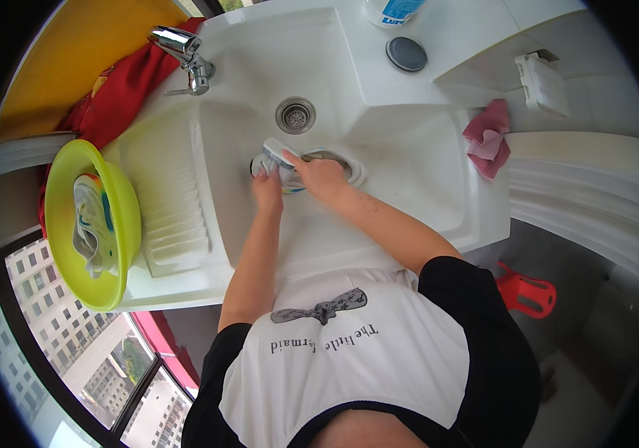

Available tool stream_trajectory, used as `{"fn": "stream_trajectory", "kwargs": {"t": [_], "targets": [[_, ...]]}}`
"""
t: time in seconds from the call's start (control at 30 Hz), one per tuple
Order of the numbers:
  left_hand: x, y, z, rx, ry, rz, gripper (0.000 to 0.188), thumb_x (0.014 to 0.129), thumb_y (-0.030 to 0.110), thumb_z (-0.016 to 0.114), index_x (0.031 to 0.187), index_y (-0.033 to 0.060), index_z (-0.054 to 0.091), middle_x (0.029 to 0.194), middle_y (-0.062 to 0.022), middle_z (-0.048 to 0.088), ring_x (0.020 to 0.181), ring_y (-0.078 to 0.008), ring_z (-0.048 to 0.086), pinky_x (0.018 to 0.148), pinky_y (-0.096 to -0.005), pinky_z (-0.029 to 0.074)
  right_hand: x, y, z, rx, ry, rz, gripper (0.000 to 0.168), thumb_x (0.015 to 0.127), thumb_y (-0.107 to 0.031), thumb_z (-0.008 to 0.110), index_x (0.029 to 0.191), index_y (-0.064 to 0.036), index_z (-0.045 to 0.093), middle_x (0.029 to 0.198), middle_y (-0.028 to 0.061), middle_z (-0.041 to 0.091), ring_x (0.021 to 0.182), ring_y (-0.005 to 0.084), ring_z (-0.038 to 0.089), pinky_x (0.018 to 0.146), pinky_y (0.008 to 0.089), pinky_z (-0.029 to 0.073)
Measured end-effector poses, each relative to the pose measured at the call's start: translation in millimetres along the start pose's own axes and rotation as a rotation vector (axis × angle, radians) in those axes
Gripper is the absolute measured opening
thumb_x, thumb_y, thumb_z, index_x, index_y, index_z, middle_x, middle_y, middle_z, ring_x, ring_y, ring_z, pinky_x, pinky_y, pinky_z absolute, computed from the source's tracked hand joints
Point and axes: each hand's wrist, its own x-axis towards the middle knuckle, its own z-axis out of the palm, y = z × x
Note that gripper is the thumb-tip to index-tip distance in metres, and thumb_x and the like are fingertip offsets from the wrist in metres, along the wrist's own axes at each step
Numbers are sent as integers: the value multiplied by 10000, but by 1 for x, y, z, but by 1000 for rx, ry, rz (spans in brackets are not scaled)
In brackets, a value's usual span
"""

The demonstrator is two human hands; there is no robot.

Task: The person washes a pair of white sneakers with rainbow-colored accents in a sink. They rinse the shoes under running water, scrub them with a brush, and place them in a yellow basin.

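A white shoe [357,168] with coloured sole accents lies sideways in the white sink basin [414,162], its opening to the right. My left hand [267,187] grips its toe end. In my right hand [322,176] is a white scrubbing brush [281,152], its bristles against the shoe's toe area. The palm and some fingers of my right hand are hidden from above. Just beyond the brush is the round metal drain [296,116]. Another white shoe [94,221] rests in a yellow-green plastic basin [131,224] at the left.
The ribbed washboard [176,207] lies left of the basin, with a chrome faucet [199,70] behind it. A pink cloth [488,140] hangs over the sink's right edge. A dark round lid [406,54] and a white bottle [389,12] stand at the back.
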Motion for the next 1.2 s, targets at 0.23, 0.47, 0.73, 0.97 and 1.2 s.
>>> {"fn": "stream_trajectory", "kwargs": {"t": [0.23,0.47,0.73,0.97,1.2], "targets": [[-8,15,-9,63,123,180,186,873,50,491,1025,-31,561,955,-62,611,844,-106,551,749,-237,432,13,44,-25,44,109,95,518,847,-187,507,1339,-144,349,820,128,628,768,283,611,635,389,493],[-23,34,6,-111,108,115,191,888,84,492,1050,-1,547,960,-65,598,868,-127,568,755,-264,470,-2,92,6,-3,62,202,507,773,-316,632,1161,-28,478,923,152,608,802,319,598,691,403,485],[-9,25,34,-51,56,1,170,867,98,515,1011,17,556,917,-69,608,808,-136,584,692,-266,495,-33,70,37,436,-24,378,399,722,-334,634,931,-4,556,855,147,639,789,281,619,699,362,489],[-28,-11,59,327,-45,147,193,835,39,495,992,-51,561,903,-131,621,761,-161,609,639,-282,532,-20,74,34,525,-72,523,432,708,-381,652,840,27,602,889,179,642,802,316,625,680,397,493],[-42,-3,62,469,-84,222,214,846,53,486,1024,-46,551,956,-127,608,830,-185,600,639,-296,537,2,88,62,561,302,404,363,721,-338,631,826,10,615,744,169,636,701,271,628,650,367,477]]}}
